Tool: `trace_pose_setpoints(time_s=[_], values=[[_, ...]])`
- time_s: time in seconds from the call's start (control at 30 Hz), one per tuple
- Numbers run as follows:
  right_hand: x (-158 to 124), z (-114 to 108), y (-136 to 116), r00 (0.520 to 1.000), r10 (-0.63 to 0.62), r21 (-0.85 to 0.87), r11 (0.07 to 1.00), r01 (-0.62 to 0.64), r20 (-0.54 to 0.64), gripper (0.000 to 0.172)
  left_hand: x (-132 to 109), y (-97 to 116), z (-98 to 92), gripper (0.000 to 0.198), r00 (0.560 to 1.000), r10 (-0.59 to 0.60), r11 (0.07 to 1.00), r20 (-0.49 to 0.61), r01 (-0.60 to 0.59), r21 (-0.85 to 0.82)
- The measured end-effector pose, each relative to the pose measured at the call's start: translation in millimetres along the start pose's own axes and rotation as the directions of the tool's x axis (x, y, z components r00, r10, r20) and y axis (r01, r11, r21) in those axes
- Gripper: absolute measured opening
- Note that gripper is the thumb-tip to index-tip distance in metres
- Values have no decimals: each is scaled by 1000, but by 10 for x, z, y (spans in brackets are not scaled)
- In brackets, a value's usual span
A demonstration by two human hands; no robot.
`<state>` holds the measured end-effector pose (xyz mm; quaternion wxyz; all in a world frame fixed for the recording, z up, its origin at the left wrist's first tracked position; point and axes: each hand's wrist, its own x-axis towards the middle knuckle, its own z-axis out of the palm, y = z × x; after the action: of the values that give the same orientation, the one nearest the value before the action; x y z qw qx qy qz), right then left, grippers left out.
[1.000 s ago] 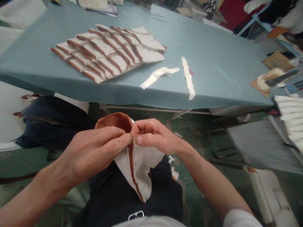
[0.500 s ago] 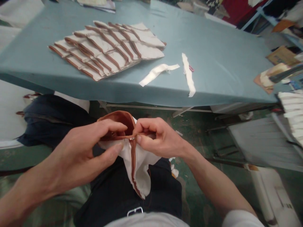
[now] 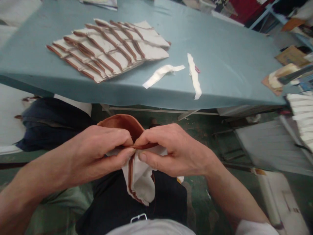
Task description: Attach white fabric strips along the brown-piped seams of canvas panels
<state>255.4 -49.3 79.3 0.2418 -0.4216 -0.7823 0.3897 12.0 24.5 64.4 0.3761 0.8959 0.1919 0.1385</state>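
1. The white cloth pouch with a rust-brown lining is hanging in front of the person's body, over the dark trousers, below the near edge of the blue-green covered surface.
2. Left hand: narrow, thumb and forefinger pinching the pouch's rim just beside the brown-edged lengthwise seam.
3. Right hand: also narrow, forefinger bent over the brown-edged rim, thumb on the white outer side; fingertips of both hands are nearly meeting. Whether anything small is sitting between them, cannot tell.
4. Weight: probably light; fingertip pinches alone seem to be carrying it.
5. Stiffness: the lower part is drooping and creasing, so likely soft and limp; the rim is bowing up at the far side, suggesting a little more body there.
6. Slip and damage: the finish is looking matt, so likely gripping well. Nothing brittle is showing; hard pulling would more likely be skewing the seam than breaking anything.
7. Best hold, in my judgement: the layered rim, one pinch each side of the seam. Gripping the loose white body would probably be bunching it.
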Motion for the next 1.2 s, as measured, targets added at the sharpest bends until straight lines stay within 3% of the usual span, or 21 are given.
trace_pose_setpoints(time_s=[0.2,0.33,0.43,0.5,0.53,0.63,0.7,0.77,0.9,1.07,1.2], values=[[83,84,181,996,79,219,973,-69,-37,36,-33,-97,148,32,996,-38,999,-84,41,36],[142,194,274,995,102,511,855,-86,-5,46,-50,-60,166,35,992,-73,977,-107,49,-207],[158,252,308,995,88,654,750,-95,43,47,-73,-23,272,39,976,-171,897,-132,99,-430],[156,289,338,995,84,708,700,-93,47,46,-70,-22,426,45,957,-270,761,-103,147,-632],[153,308,357,995,91,731,676,-94,44,46,-57,-26,521,49,947,-315,647,-64,165,-744],[142,363,406,990,137,787,607,-109,32,48,7,-33,790,58,929,-367,301,-54,63,-951],[138,384,412,987,155,805,582,-116,29,49,36,-31,882,62,917,-389,220,-92,-5,-976],[137,385,390,989,148,805,582,-112,30,47,28,-37,877,64,915,-393,246,-90,10,-969],[131,347,327,994,112,761,644,-79,8,43,-54,-104,701,66,937,-348,405,-35,116,-907],[96,278,294,996,88,683,729,-40,-35,36,-43,-147,527,74,952,-299,560,-73,113,-821],[83,205,261,995,47,586,810,11,-84,35,7,-117,452,68,956,-287,633,-50,150,-759]])
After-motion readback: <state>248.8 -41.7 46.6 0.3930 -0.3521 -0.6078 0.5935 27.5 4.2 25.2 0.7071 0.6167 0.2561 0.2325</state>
